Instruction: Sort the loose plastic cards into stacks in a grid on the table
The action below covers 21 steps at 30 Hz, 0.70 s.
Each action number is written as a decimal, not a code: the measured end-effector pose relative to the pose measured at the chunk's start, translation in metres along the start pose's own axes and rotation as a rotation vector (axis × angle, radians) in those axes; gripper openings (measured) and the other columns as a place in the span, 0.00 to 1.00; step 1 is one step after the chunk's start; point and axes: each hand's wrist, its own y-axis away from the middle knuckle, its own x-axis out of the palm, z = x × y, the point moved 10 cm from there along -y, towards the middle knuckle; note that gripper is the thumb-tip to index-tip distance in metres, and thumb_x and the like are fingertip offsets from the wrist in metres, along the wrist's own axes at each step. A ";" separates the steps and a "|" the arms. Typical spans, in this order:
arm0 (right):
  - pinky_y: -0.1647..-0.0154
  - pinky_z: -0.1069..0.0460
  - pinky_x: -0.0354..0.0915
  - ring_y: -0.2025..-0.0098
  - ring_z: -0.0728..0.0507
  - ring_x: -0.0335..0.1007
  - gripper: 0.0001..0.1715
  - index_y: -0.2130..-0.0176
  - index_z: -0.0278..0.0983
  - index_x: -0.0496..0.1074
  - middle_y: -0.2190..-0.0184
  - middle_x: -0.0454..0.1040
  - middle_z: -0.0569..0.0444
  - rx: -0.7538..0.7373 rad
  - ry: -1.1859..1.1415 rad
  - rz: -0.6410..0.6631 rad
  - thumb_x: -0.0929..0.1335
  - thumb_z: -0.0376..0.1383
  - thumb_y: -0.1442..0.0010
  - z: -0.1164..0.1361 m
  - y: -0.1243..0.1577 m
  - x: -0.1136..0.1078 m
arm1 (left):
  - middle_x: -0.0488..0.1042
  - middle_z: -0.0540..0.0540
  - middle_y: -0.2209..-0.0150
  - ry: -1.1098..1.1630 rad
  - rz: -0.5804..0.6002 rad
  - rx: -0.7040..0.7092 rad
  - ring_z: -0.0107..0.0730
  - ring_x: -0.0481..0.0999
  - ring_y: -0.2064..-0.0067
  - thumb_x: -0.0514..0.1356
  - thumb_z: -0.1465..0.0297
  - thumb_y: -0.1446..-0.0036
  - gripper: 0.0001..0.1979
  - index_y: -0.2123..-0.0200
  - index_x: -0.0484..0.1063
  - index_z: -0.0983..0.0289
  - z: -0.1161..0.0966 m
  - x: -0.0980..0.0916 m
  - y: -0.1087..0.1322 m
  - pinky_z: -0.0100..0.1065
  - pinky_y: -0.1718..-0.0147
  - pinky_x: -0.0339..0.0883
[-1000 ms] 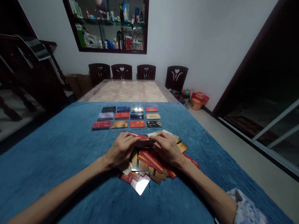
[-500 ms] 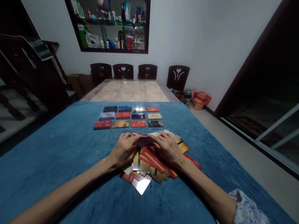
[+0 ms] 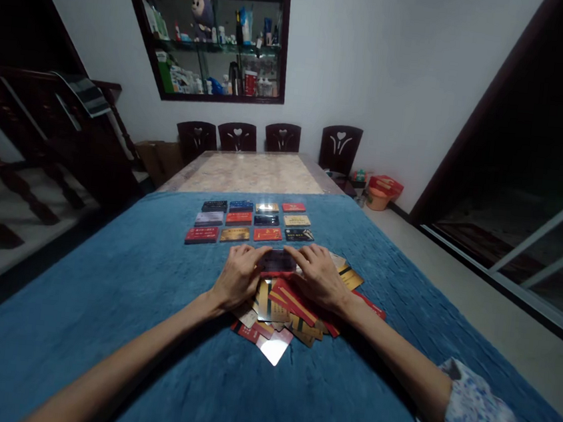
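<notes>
Between my two hands a dark card (image 3: 277,260) is held by its short ends; whether it is one card or a stack I cannot tell. My left hand (image 3: 239,275) grips its left end and my right hand (image 3: 319,277) its right end, fingers bent. Beneath and around the hands spreads a loose heap of red, gold and white cards (image 3: 276,308), partly covered by them. Beyond lie small card stacks in three rows, among them a red stack (image 3: 202,235), a gold stack (image 3: 235,234) and a black card (image 3: 300,235).
A blue cloth (image 3: 152,291) covers the near part of the table, and its marble-like top (image 3: 260,172) shows beyond. Dark chairs (image 3: 341,149) stand at the far end. An orange bucket (image 3: 377,198) is on the floor to the right.
The held card is tipped so that more of its dark face shows, with a red edge below it. Both hands keep their hold, and the whole view has shifted slightly.
</notes>
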 end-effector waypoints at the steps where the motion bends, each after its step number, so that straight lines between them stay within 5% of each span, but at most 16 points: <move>1: 0.57 0.44 0.58 0.56 0.37 0.63 0.29 0.36 0.36 0.64 0.58 0.74 0.43 0.002 0.001 -0.001 0.66 0.38 0.34 0.000 0.000 0.000 | 0.78 0.59 0.55 -0.001 0.000 -0.002 0.43 0.72 0.53 0.53 0.78 0.43 0.26 0.41 0.67 0.62 0.000 0.000 0.000 0.45 0.53 0.64; 21: 0.57 0.44 0.60 0.50 0.34 0.61 0.28 0.42 0.37 0.69 0.51 0.72 0.40 -0.063 0.028 0.037 0.69 0.40 0.40 0.002 -0.021 0.004 | 0.68 0.66 0.43 -0.074 0.111 -0.032 0.53 0.64 0.41 0.60 0.72 0.46 0.27 0.42 0.65 0.63 0.015 -0.013 -0.001 0.56 0.44 0.58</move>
